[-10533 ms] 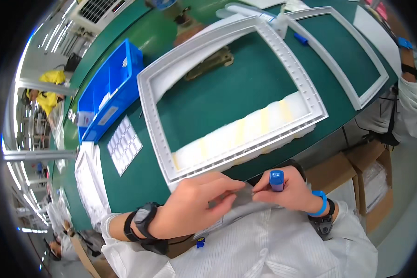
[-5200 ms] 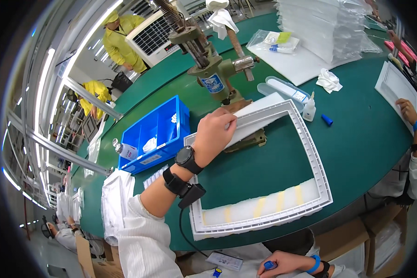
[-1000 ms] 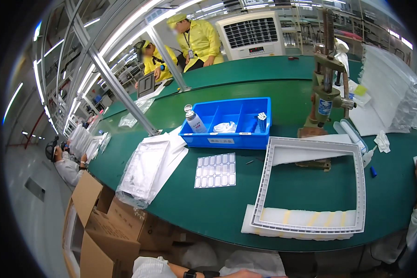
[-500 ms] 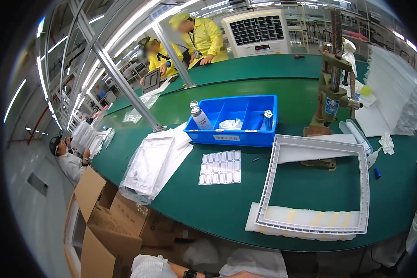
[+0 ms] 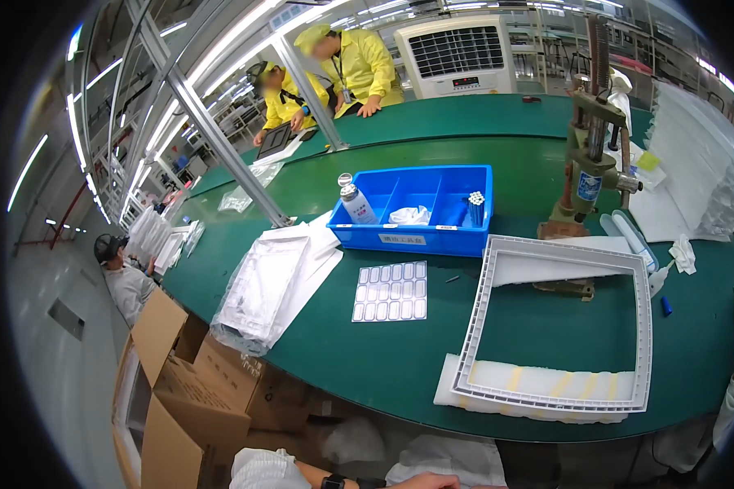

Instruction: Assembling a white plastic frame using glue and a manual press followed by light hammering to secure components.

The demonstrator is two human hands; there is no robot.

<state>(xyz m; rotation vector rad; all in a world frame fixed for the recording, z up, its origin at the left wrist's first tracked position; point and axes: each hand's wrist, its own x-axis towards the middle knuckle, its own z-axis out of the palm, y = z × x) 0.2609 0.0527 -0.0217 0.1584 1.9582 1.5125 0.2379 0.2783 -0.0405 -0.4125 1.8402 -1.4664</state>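
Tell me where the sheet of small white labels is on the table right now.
In the head view the label sheet lies flat on the green table, left of the white rectangular frame, just in front of the blue bin, right of the bagged white trays.

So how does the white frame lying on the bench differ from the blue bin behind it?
The white rectangular frame is an open border: the green bench shows through its middle. The blue bin is a walled tray split into compartments. The frame is white and holds nothing, its near edge resting on a white foam strip. The bin is blue and holds a white bottle and other small parts. Both are rectangular and lie on the same bench.
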